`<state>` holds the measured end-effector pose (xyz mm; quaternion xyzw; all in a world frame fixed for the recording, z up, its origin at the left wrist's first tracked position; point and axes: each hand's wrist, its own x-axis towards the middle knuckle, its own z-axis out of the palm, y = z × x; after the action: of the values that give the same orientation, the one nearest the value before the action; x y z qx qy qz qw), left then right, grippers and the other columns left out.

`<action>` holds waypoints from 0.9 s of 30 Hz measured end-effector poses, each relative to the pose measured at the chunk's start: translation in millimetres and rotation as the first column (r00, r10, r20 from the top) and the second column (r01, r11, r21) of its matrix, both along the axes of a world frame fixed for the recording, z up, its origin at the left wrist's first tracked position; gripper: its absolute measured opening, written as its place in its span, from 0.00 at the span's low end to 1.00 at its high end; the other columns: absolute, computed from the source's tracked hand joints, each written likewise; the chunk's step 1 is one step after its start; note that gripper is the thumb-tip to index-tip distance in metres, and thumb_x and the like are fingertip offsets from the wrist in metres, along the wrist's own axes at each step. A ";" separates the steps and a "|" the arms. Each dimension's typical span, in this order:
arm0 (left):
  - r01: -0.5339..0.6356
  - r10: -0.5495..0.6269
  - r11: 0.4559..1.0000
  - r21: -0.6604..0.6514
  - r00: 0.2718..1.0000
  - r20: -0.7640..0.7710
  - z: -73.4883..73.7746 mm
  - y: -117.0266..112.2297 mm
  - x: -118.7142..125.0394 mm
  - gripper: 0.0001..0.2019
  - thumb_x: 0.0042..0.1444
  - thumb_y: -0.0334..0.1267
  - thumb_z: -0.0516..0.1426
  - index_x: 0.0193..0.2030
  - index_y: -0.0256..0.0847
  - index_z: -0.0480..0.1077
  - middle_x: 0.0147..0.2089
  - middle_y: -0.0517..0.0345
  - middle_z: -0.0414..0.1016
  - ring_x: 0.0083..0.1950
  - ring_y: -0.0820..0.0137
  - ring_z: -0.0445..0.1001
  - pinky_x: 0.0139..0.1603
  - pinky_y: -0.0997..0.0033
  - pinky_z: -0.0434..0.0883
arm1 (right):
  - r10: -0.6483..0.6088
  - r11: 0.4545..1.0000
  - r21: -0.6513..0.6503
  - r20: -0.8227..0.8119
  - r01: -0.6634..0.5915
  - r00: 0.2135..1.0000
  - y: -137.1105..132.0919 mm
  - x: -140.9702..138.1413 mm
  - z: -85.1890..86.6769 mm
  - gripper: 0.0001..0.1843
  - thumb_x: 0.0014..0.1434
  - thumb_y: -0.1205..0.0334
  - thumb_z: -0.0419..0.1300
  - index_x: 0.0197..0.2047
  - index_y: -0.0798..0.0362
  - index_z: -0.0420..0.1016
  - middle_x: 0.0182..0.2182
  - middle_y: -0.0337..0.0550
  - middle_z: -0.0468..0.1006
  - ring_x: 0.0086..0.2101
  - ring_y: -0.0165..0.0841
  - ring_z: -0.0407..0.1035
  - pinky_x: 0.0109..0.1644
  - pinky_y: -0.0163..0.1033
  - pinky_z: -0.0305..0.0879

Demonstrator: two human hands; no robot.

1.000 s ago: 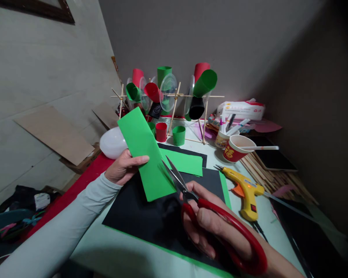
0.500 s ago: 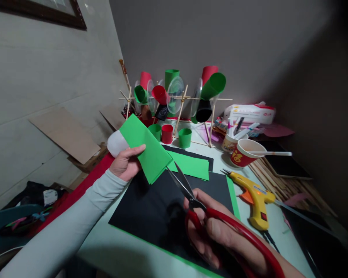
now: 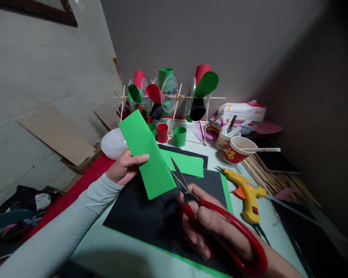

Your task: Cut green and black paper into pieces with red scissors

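Tilted to show more of its face than half a second ago, the green paper (image 3: 146, 154) is held above the bench (image 3: 104, 243), pinched mid-length by the left hand (image 3: 129, 166), apparently to leave one edge free. The right hand (image 3: 207, 218) grips one pair of scissors (image 3: 190, 195), blades parted by that edge. Beyond are three small cylinders (image 3: 179, 138), two cups (image 3: 234, 154) and one glue gun (image 3: 246, 189).

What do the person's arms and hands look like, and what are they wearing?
The left arm wears a long, plain, pale grey sleeve, wrinkled toward the wrist, where it ends. The left hand has no glove. The right hand is gloveless too, and no sleeve shows on the part of that arm in view. I see no watch or bracelet.
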<state>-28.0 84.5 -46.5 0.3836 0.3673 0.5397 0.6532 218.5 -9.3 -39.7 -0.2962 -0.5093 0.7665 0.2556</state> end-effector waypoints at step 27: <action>-0.227 0.235 0.972 -0.065 0.959 0.161 3.8 6.8 -0.7 0.22 0.43 0.23 0.67 0.47 0.37 0.79 0.35 0.55 0.85 0.40 0.62 0.83 0.54 0.60 0.78 | 0.002 1.000 -0.013 0.017 -0.001 1.000 2.0 1.2 -0.7 0.27 0.62 0.32 0.54 0.45 0.48 0.58 0.29 0.35 0.71 0.22 0.26 0.62 0.27 0.33 0.58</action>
<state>-28.6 91.3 -42.7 0.2761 0.3655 0.6341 0.6229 219.7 -7.3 -40.4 -0.3041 -0.5067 0.7674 0.2487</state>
